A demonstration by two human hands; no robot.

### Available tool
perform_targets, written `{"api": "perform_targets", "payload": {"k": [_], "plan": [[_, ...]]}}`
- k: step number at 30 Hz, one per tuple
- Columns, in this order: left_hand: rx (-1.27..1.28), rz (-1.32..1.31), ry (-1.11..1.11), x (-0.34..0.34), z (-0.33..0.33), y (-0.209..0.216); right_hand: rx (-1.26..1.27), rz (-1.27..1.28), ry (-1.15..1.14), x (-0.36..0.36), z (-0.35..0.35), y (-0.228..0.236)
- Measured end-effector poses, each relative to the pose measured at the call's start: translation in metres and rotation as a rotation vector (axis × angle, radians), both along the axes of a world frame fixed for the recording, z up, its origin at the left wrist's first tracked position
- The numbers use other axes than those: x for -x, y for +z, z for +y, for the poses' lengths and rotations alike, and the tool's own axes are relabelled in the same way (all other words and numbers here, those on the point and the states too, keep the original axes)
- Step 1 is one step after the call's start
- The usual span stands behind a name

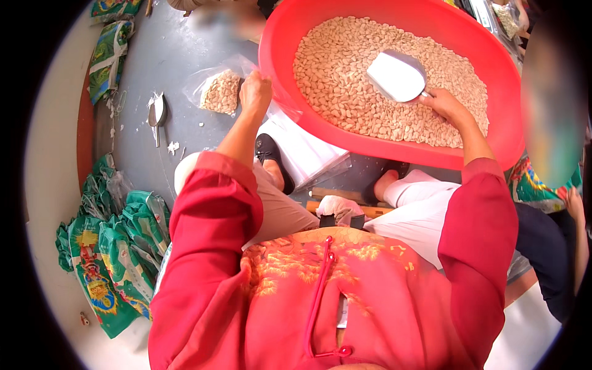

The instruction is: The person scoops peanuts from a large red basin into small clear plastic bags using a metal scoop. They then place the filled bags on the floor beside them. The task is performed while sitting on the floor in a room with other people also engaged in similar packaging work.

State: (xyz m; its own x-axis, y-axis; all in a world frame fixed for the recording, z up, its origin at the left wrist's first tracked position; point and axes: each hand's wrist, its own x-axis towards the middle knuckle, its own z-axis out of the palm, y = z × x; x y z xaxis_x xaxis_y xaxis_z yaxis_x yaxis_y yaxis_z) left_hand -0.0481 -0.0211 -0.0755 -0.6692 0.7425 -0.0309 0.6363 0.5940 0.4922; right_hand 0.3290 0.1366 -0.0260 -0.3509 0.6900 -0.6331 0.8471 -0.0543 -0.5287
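Note:
My right hand [445,106] grips the handle of a metal scoop [398,75], which is over the pale beans or nuts [345,80] heaped in a large red plastic tub [394,151]. No load shows on the scoop's bright face. Just outside the tub's left rim, my left hand [254,94] is closed on thin clear plastic, seemingly a bag; its fingertips are partly hidden. Beside that hand, a clear plastic bag [220,92] with a portion of the same beans or nuts lies on the grey floor. I cannot tell whether the gripped plastic belongs to it.
A second metal scoop [156,117] lies on the floor at left, near white scraps. Green printed bags [117,246] are piled at lower left, with others [108,61] along the wall. A stack of clear plastic sheets or bags [308,148] lies between my feet. Another person's arm [576,228] shows at right.

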Motion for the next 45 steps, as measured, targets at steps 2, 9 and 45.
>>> {"api": "perform_targets", "payload": {"k": [2, 9, 45], "plan": [[0.117, 0.063, -0.046, 0.009, -0.003, -0.014, 0.135, 0.003, -0.116, -0.004, -0.023, -0.004], [0.158, -0.632, 0.144, -0.015, -0.015, -0.022, 0.162, -0.094, 0.034, 0.049, -0.083, -0.046], [0.250, 0.054, -0.257, -0.003, -0.015, 0.024, 0.206, 0.525, -0.399, 0.133, -0.026, -0.140]]}}
